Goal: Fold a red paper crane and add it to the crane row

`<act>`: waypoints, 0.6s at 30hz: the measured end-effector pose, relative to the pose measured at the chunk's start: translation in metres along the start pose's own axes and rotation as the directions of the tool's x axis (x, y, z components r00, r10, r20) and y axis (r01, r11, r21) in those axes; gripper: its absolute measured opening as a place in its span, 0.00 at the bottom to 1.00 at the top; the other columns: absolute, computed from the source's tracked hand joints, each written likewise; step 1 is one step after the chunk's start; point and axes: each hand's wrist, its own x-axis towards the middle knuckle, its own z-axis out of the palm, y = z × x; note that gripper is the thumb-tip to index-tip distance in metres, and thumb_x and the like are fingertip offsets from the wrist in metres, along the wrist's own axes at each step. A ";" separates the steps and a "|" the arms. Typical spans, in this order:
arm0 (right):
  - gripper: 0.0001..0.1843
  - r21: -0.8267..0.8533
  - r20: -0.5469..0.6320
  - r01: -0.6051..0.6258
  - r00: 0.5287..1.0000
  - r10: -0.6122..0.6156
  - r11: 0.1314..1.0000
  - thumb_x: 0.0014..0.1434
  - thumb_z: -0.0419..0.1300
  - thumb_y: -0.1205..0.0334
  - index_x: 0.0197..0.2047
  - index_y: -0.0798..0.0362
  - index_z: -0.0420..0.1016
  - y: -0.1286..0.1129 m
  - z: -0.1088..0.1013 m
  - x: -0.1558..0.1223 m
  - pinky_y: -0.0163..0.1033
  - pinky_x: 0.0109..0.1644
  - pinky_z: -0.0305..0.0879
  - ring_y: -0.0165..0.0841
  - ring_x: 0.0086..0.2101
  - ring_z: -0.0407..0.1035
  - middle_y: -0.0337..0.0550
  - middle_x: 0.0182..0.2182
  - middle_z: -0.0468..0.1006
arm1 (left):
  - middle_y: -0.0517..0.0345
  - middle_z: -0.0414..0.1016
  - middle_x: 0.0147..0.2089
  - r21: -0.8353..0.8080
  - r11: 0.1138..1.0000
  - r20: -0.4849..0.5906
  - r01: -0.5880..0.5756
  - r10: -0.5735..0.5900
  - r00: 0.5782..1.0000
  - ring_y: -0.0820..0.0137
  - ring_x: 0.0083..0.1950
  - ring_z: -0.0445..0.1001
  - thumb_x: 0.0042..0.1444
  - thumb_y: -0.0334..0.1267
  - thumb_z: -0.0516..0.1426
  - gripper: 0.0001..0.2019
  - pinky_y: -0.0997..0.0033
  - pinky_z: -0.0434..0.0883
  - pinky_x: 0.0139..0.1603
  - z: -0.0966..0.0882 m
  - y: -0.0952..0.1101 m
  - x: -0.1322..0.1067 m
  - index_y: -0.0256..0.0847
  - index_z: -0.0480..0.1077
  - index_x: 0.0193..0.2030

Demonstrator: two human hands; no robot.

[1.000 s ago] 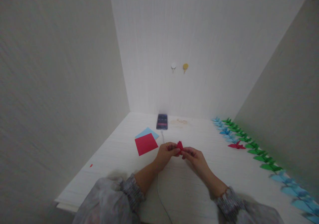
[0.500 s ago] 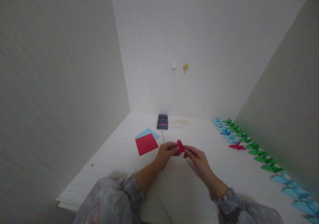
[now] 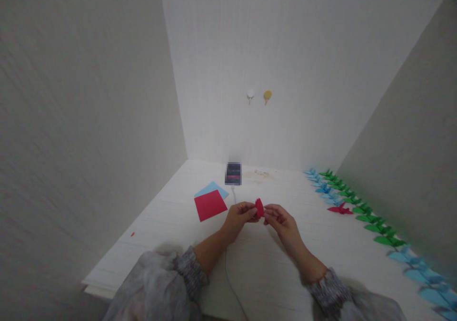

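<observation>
My left hand [image 3: 241, 218] pinches a small piece of folded red paper [image 3: 260, 208] between thumb and fingers, just above the table. A ring shows on one of its fingers. At the paper's right edge, the thumb and fingertips of my right hand [image 3: 281, 219] close on it; the exact contact is too small to make out. Left of my hands lies a flat red paper sheet [image 3: 210, 206], partly covering a light blue sheet [image 3: 213, 186].
A phone [image 3: 233, 173] stands near the back wall, its white cable [image 3: 228, 276] running under my left arm. Rows of green folded paper cranes [image 3: 369, 218] and blue ones [image 3: 417, 276] line the right side, with one red crane [image 3: 341, 209]. An orange scrap [image 3: 133, 234] lies left.
The folded red paper has turned in my fingers: its pointed upper tips now look rounder and closer together. My right fingertips have shifted slightly and parted a little. The view has moved slightly.
</observation>
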 end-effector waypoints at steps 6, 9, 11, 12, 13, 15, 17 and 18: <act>0.10 -0.062 -0.012 -0.020 1.000 0.019 0.998 0.44 0.62 0.60 0.32 0.53 0.70 -0.005 0.001 0.000 0.36 0.29 0.62 0.28 0.23 0.65 0.39 0.25 0.73 | 0.54 0.74 0.29 0.001 1.000 0.002 -0.007 0.007 1.000 0.73 0.30 0.71 0.43 0.41 0.59 0.14 0.69 0.68 0.36 0.000 0.000 0.000 0.32 0.70 0.34; 0.11 -0.071 -0.001 -0.019 1.000 0.019 0.997 0.44 0.62 0.60 0.32 0.53 0.71 -0.006 0.001 -0.001 0.36 0.29 0.62 0.29 0.24 0.65 0.39 0.25 0.73 | 0.53 0.74 0.29 0.005 1.000 0.001 -0.011 0.011 1.000 0.72 0.30 0.71 0.43 0.41 0.59 0.14 0.68 0.68 0.37 0.000 0.000 0.000 0.32 0.70 0.34; 0.10 -0.071 0.009 -0.021 1.000 0.022 0.997 0.44 0.62 0.60 0.32 0.53 0.71 -0.006 0.001 -0.002 0.36 0.30 0.62 0.28 0.24 0.65 0.39 0.25 0.73 | 0.53 0.74 0.30 0.003 1.000 0.002 -0.009 0.009 1.000 0.72 0.30 0.71 0.43 0.41 0.59 0.14 0.68 0.69 0.37 0.000 0.000 0.001 0.32 0.70 0.34; 0.09 -0.070 0.013 -0.026 1.000 0.027 0.997 0.44 0.62 0.61 0.32 0.53 0.72 -0.006 0.001 -0.002 0.36 0.30 0.62 0.28 0.24 0.65 0.39 0.25 0.73 | 0.54 0.74 0.30 0.000 1.000 0.003 -0.006 0.006 1.000 0.72 0.30 0.71 0.42 0.41 0.59 0.14 0.68 0.69 0.37 0.000 0.000 0.001 0.32 0.70 0.34; 0.09 -0.071 0.015 -0.034 0.999 0.035 0.997 0.44 0.62 0.61 0.32 0.53 0.72 -0.006 0.001 -0.002 0.36 0.30 0.62 0.28 0.24 0.65 0.39 0.25 0.73 | 0.54 0.74 0.30 -0.004 1.000 0.002 -0.003 0.003 1.000 0.72 0.31 0.71 0.42 0.41 0.59 0.14 0.68 0.69 0.37 0.000 -0.001 0.001 0.33 0.70 0.34; 0.09 -0.076 0.016 -0.048 0.999 0.049 0.996 0.44 0.62 0.62 0.32 0.53 0.72 -0.006 0.001 -0.002 0.36 0.31 0.62 0.29 0.24 0.65 0.39 0.25 0.74 | 0.54 0.74 0.30 -0.010 1.000 -0.003 0.003 -0.003 1.000 0.72 0.31 0.71 0.42 0.41 0.59 0.14 0.67 0.69 0.37 0.000 -0.001 0.001 0.33 0.70 0.34; 0.09 -0.084 0.014 -0.055 0.998 0.057 0.995 0.43 0.62 0.62 0.31 0.53 0.72 -0.006 0.000 -0.002 0.36 0.30 0.62 0.29 0.24 0.65 0.39 0.24 0.73 | 0.54 0.74 0.30 -0.013 1.000 -0.003 0.004 -0.004 1.000 0.72 0.31 0.71 0.42 0.41 0.59 0.14 0.67 0.69 0.37 -0.001 -0.002 0.001 0.33 0.70 0.34; 0.09 -0.088 0.013 -0.055 0.998 0.056 0.995 0.43 0.62 0.62 0.31 0.53 0.72 -0.005 0.000 -0.002 0.36 0.30 0.62 0.29 0.24 0.65 0.38 0.24 0.73 | 0.54 0.74 0.30 -0.016 1.000 -0.001 0.004 -0.004 1.000 0.72 0.31 0.71 0.42 0.40 0.59 0.14 0.67 0.69 0.37 -0.001 -0.002 0.001 0.33 0.70 0.34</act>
